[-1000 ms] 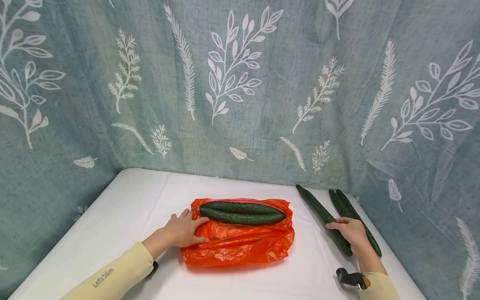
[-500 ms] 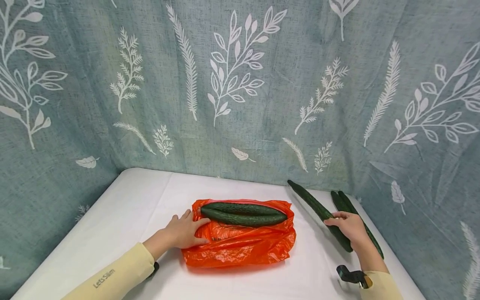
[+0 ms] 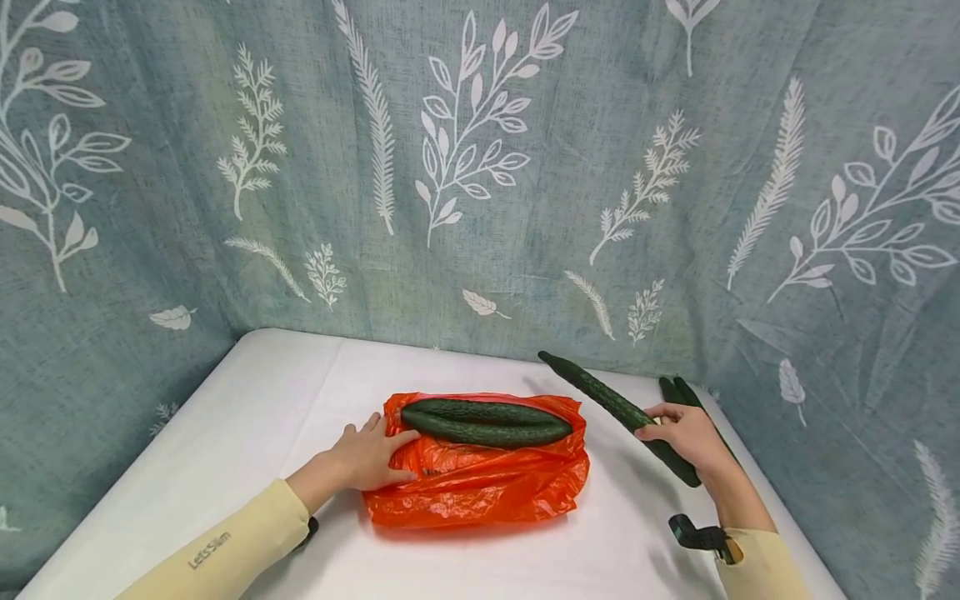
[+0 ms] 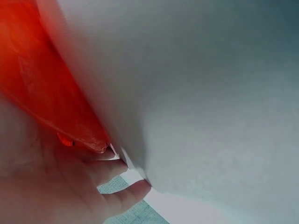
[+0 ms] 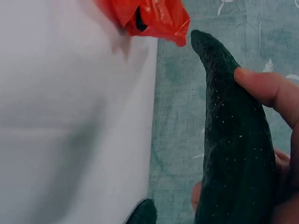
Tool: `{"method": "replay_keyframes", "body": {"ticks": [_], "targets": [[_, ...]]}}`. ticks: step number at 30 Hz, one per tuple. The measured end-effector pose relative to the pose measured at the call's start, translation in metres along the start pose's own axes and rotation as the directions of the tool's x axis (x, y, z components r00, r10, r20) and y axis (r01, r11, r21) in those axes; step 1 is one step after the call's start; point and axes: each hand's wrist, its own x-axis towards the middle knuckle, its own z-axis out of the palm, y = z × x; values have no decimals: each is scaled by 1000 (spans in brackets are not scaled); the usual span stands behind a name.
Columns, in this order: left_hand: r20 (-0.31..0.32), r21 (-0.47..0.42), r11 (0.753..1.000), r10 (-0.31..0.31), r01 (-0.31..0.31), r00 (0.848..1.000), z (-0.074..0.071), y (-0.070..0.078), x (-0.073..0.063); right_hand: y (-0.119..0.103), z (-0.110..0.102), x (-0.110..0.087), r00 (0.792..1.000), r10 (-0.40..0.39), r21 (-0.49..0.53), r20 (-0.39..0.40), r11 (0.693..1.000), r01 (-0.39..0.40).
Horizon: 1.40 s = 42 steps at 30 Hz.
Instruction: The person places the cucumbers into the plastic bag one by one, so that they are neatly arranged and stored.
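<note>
A blue-green curtain point(image 3: 330, 167) with white leaf prints stands behind and beside the white tabletop point(image 3: 525, 567). Near the middle of the tabletop lies a crinkled orange-red plastic bag point(image 3: 480, 504), its opening spread along the far side. Two cucumbers point(image 3: 495, 432) lie in it side by side and lengthwise, touching, their upper surfaces exposed; the nearer part of the bag is a loose, folded stretch of film.

A further cucumber point(image 3: 607, 398) is in the air to the right of the bag, slanting from its narrow far end down toward the near right, its shadow falling on the white surface below. Two more cucumbers point(image 3: 671, 391) lie together by the right edge, partly hidden behind the right hand point(image 3: 690, 433).

That hand is closed around the nearer half of the raised cucumber, and the right wrist view adds the thumb on one side and a fingertip showing past the other. This view also gives the skin: dark green, bumpy, dotted with pale specks, tapering to a blunt tip.

The left hand point(image 3: 367, 457) rests on the left end of the bag with its fingers spread and nearly straight. The left wrist view shows what the head view hides: the film's edge against the palm and fingertips reaching the white surface.
</note>
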Motion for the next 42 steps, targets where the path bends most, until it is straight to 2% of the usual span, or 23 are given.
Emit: {"method": "replay_keyframes", "body": {"ticks": [6, 8, 14, 21, 28, 36, 42], "targets": [[2, -10, 1000, 3, -3, 1000, 0, -1, 1, -11, 4, 1, 989, -130, 7, 67, 992, 130], [-1, -13, 1000, 2, -2, 1000, 0, -2, 0, -15, 7, 2, 980, -176, 18, 96, 984, 175], [-6, -29, 999, 13, -13, 1000, 1, -4, 0, -31, 16, 8, 950, -252, 41, 183, 968, 248], [-14, -48, 999, 21, -22, 1000, 3, -7, 1, -49, 31, 15, 888, -356, 81, 292, 934, 347], [-35, -78, 997, 27, -29, 999, 3, -7, 0, -66, 48, 19, 841, -409, 78, 354, 909, 410], [-68, -93, 996, -17, 10, 998, 3, -1, 1, -86, 64, 23, 781, -438, 89, 445, 890, 448], [-69, -93, 995, -40, 34, 997, 5, 2, 3, -90, 76, 23, 759, -437, 105, 483, 889, 446]]}}
